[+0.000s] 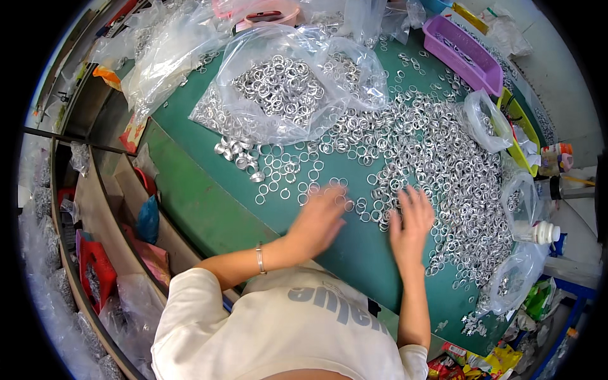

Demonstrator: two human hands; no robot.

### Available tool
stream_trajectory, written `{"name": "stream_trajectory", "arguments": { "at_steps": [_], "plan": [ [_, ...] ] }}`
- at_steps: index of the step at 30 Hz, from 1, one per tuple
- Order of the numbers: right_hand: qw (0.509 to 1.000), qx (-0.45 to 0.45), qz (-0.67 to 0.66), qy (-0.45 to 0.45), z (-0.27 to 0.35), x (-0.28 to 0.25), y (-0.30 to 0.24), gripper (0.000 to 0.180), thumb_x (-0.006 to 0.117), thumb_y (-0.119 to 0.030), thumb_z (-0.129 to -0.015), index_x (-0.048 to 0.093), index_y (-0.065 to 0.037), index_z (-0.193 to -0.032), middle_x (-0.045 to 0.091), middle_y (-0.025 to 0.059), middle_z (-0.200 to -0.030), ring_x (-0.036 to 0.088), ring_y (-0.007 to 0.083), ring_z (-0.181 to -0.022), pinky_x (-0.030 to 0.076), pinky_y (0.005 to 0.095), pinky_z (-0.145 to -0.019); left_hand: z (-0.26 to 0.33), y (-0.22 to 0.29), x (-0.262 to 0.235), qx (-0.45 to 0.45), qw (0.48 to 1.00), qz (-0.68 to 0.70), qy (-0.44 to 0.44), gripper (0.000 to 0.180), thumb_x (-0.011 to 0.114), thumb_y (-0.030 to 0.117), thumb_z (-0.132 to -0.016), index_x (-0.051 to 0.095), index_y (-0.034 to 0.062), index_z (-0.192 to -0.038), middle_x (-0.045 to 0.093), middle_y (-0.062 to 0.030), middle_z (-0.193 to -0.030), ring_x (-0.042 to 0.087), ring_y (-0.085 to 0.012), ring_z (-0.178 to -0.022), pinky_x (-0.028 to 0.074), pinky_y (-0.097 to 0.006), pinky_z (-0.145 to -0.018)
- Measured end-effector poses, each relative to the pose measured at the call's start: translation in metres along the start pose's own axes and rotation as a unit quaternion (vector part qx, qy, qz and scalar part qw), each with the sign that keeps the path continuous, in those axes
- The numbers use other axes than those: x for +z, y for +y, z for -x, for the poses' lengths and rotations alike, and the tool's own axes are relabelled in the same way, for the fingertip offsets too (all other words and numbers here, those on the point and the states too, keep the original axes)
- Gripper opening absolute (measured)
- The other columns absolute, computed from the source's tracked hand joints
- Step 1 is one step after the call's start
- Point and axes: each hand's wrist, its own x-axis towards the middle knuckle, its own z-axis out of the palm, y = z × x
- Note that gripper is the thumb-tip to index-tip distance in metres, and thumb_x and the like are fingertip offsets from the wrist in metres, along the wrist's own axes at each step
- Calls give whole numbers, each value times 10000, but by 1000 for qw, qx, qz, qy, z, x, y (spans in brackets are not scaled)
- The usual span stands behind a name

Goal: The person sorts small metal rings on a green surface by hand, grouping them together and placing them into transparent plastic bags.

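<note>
A large heap of silver metal rings (453,171) spreads over the green table, with a thinner scatter of loose rings (285,170) to its left. My right hand (413,225) lies at the heap's near left edge, fingers stretched out and touching rings. Beside the scattered rings, my left hand (316,221) is smeared by motion; its fingertips are close to a few rings, and whether it holds one cannot be made out. A small pile of wider silver rings (237,154) sits farther left. Behind it stands an open clear plastic bag (209,104) full of rings.
A purple basket (437,31) and a yellow-green tray (537,142) stand at the far right. Clear bags (519,272) hang along the right edge near a white-capped bottle (543,232). At left are wooden compartments (95,209) with a red bag (95,269).
</note>
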Motion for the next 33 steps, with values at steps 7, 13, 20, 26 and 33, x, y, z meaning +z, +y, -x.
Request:
{"name": "stream_trajectory", "arguments": {
  "at_steps": [7, 13, 20, 26, 33],
  "plan": [
    [987, -81, 53, -130, 1, 18, -20, 485, 688, -273, -829, 563, -196, -1291, 413, 79, -1441, 343, 335, -1348, 221, 567, -1103, 25, -7, 19, -89, 985, -145, 29, 605, 623, 47, -832, 384, 11, -1388, 214, -276, -1498, 209, -488, -1382, 204, -592, -1110],
    [992, -17, 113, -61, 17, 6, 20, 390, 628, -132, -857, 588, -154, -1244, 455, 95, -1388, 367, 347, -1322, 250, 548, -1086, -9, 13, 49, 43, 998, -20, -45, 565, 587, -18, -825, 425, 16, -1365, 225, -251, -1506, 224, -446, -1395, 233, -551, -1124],
    [985, 100, 103, 93, 35, -11, 30, 365, 566, 9, -824, 602, -66, -1180, 498, 163, -1308, 421, 384, -1250, 290, 503, -1050, -7, -4, 16, 34, 999, 29, 31, 499, 626, 34, -838, 490, 49, -1318, 371, -158, -1455, 316, -376, -1373, 286, -523, -1115],
    [996, -16, 37, -79, 29, -6, -20, 438, 634, -120, -840, 563, -89, -1271, 462, 123, -1390, 373, 373, -1330, 253, 532, -1073, -9, -2, 31, 184, 972, -64, -133, 523, 657, 102, -827, 499, 75, -1325, 363, -121, -1480, 309, -349, -1385, 299, -530, -1102],
    [999, 47, 2, 15, 52, -15, 10, 364, 617, -133, -874, 597, -78, -1233, 536, 127, -1311, 416, 355, -1301, 263, 516, -1064, -26, -21, 3, 89, 990, -106, -19, 444, 555, -68, -785, 574, 36, -1216, 447, -155, -1407, 369, -366, -1345, 278, -555, -1108]
  ]
}}
